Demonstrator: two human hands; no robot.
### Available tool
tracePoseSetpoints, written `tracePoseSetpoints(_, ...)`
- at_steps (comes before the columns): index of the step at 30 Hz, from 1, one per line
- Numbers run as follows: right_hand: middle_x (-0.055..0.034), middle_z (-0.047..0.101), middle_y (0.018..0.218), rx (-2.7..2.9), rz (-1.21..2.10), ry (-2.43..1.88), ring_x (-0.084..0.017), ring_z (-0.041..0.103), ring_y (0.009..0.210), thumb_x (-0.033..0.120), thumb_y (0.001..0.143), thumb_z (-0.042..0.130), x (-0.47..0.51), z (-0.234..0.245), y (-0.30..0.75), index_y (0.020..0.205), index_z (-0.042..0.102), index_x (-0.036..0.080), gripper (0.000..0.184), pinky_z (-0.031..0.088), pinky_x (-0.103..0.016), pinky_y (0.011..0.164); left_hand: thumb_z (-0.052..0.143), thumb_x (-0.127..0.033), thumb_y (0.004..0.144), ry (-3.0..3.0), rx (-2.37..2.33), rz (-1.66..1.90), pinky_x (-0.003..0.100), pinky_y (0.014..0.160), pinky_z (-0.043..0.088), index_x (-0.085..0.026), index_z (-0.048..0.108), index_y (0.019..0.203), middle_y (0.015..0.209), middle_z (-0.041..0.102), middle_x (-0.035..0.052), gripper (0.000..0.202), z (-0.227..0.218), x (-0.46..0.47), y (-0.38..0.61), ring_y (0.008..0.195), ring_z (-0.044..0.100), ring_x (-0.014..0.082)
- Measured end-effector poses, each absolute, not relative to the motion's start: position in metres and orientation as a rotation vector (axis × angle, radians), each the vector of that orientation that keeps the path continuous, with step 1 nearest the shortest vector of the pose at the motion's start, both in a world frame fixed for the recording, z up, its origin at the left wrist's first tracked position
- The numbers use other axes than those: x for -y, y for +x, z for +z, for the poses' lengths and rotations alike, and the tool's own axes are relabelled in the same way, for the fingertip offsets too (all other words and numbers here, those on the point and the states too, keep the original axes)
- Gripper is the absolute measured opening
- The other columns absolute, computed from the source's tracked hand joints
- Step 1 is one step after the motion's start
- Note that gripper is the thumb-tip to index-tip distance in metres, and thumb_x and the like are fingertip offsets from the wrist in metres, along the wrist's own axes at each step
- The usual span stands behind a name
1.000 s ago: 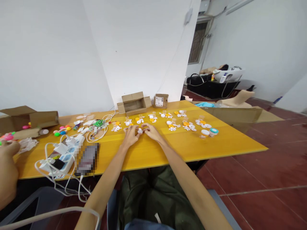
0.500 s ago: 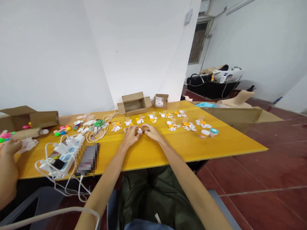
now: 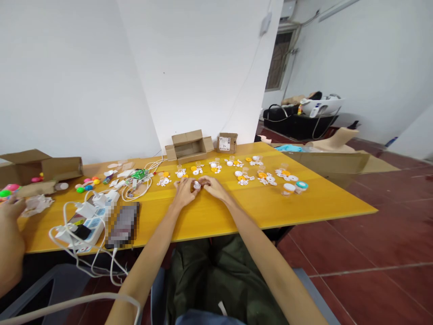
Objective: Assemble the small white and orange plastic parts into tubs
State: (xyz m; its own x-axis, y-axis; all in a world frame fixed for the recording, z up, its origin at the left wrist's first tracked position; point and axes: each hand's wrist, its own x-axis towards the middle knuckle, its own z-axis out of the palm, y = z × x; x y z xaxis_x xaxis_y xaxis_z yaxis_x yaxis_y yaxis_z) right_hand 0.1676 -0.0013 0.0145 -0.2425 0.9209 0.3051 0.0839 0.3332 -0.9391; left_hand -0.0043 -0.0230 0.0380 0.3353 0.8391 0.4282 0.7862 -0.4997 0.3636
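Observation:
My left hand [image 3: 184, 191] and my right hand [image 3: 213, 187] meet over the middle of the yellow table [image 3: 257, 205]. Both pinch a small white plastic piece [image 3: 196, 184] between their fingertips, low over the tabletop. Just beyond them lie rows of small white and orange plastic parts [image 3: 243, 174], some with tiny clear cups. My forearms stretch from the near edge of the table to the piece.
Open cardboard boxes [image 3: 189, 145] stand at the far edge, another [image 3: 40, 169] at far left with coloured balls [image 3: 86, 184]. A power strip with white cables [image 3: 86, 219] and a phone [image 3: 123, 224] lie near left. Another person's hand [image 3: 11, 212] rests at the left edge. White-and-teal lids [image 3: 296, 186] sit right.
My hands stay together on the white piece, fingers shifting slightly. The other person's hand at the left has lowered and drawn back from the pink ball.

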Motion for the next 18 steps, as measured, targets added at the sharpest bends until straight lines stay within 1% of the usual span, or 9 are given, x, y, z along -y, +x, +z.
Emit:
tracePoseSetpoints(7,-0.002,0.076,0.093,1.655,1.036,-0.87,-0.018,0.072,0.092,0.0,0.063,0.047,-0.0019,0.0113,0.1687,0.087,0.07,0.02,0.038,0.055,-0.037,0.095,0.066,-0.027,0.082,2.466,-1.525,0.888,0.047,0.1,0.039,-0.025,0.066,0.109,0.107,0.072,0.0087,0.027,0.0377,0.023,-0.0032,0.114,0.057,0.031)
tracePoseSetpoints(11,-0.0014,0.076,0.092,1.682,1.009,-0.855,-0.018,0.072,0.09,0.001,0.064,0.051,-0.0027,0.0092,0.1688,0.087,0.071,0.02,0.036,0.056,-0.036,0.093,0.067,-0.026,0.082,2.465,-1.513,0.892,0.048,0.101,0.039,-0.027,0.066,0.109,0.106,0.072,0.0076,0.028,0.0369,0.0224,-0.0033,0.113,0.057,0.0309)
tracePoseSetpoints(14,-0.0011,0.077,0.091,1.693,0.986,-0.842,-0.018,0.071,0.089,0.005,0.069,0.057,-0.0018,0.0086,0.1682,0.089,0.071,0.021,0.029,0.056,-0.034,0.09,0.066,-0.029,0.083,2.461,-1.511,0.877,0.048,0.101,0.038,-0.027,0.066,0.11,0.106,0.072,0.0071,0.027,0.0364,0.0216,-0.0038,0.114,0.056,0.0306)
tracePoseSetpoints(18,-0.0016,0.076,0.091,1.716,0.962,-0.84,-0.018,0.07,0.089,0.015,0.076,0.066,0.0001,0.0081,0.1674,0.09,0.071,0.02,0.016,0.056,-0.033,0.087,0.066,-0.032,0.084,2.464,-1.501,0.864,0.047,0.101,0.038,-0.026,0.065,0.112,0.108,0.072,0.0079,0.028,0.0357,0.0213,-0.0039,0.114,0.055,0.0303)
